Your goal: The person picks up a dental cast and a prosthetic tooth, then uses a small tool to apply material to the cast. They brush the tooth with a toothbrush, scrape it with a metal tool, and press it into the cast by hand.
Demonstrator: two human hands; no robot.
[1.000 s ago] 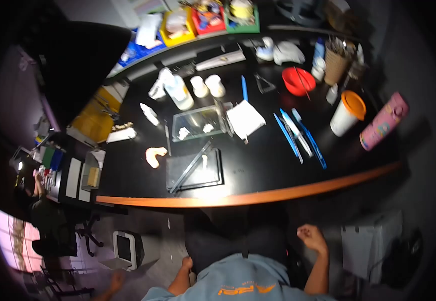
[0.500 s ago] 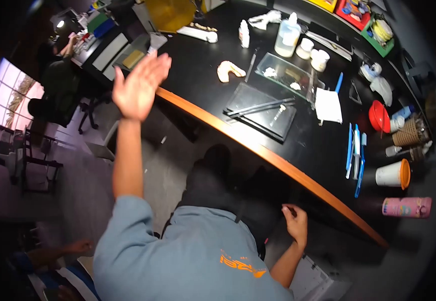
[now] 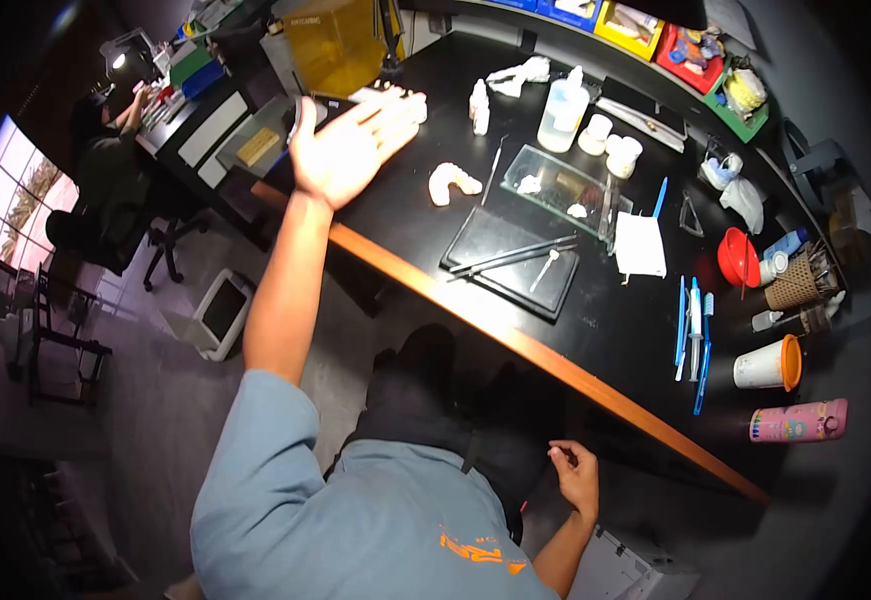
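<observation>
My left hand (image 3: 350, 150) is raised palm up over the bench's left front edge, fingers stretched out and nothing in it. Right of it lies a horseshoe-shaped dental model (image 3: 445, 182) on the black bench. My right hand (image 3: 577, 480) hangs low by my lap, below the bench edge, its fingers loosely curled with a gap at the tips and nothing visible between them. In front of me sits a black slab (image 3: 495, 235) with two thin dark-handled brushes (image 3: 515, 257) and a small pale tool (image 3: 547, 268) across it.
Behind the slab are a glass plate (image 3: 545, 170) with white dabs, a clear bottle (image 3: 562, 115) and white jars (image 3: 623, 155). To the right are blue-handled toothbrushes (image 3: 704, 340), a red bowl (image 3: 735, 258) and a pink can (image 3: 798, 421). A person (image 3: 110, 170) sits at another bench.
My left hand has moved right and tilted further over the bench, its palm turned more upward. The view has shifted slightly; my right hand stays low near my lap.
</observation>
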